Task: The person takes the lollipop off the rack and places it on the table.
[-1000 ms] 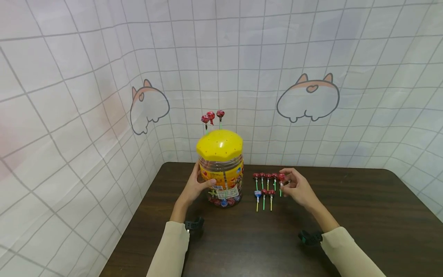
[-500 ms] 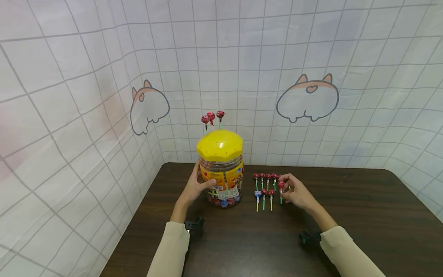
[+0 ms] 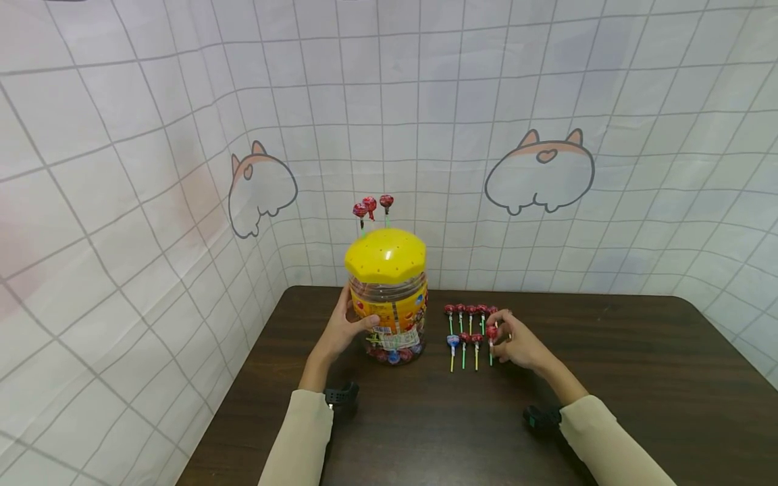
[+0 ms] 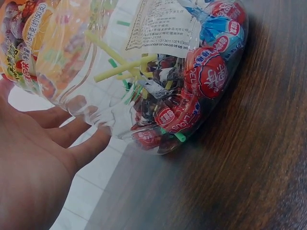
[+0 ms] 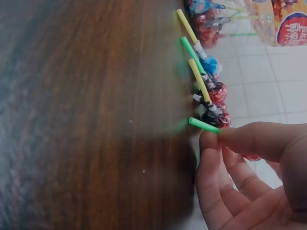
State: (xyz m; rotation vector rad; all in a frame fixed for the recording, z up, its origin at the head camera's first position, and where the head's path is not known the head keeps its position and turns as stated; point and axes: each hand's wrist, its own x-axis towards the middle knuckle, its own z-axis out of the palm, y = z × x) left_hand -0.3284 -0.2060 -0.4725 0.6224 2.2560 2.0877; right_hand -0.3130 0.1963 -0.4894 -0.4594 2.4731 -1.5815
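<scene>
A clear plastic candy jar (image 3: pixel 395 314) with a yellow lid (image 3: pixel 385 253) stands on the left part of the table. My left hand (image 3: pixel 342 329) grips its side, thumb across the front label; in the left wrist view, wrapped lollipops (image 4: pixel 206 72) lie inside near the base. My right hand (image 3: pixel 516 341) pinches a red lollipop (image 3: pixel 491 332) by its green stick (image 5: pixel 204 125), at the right end of the front row. That row also holds a blue lollipop (image 3: pixel 452 341) and two red ones. Behind it lies a row of red lollipops (image 3: pixel 471 309), its right end partly hidden by my fingers.
Three red lollipops (image 3: pixel 369 202) stand upright above the lid's back edge. A dark wooden table (image 3: pixel 425 432) lies beneath everything, and a white grid-patterned cloth (image 3: pixel 437 148) hangs behind and at the left.
My right hand has brought the red lollipop from the back row's right end toward me, to the right of the front row. Left hand and jar have stayed put.
</scene>
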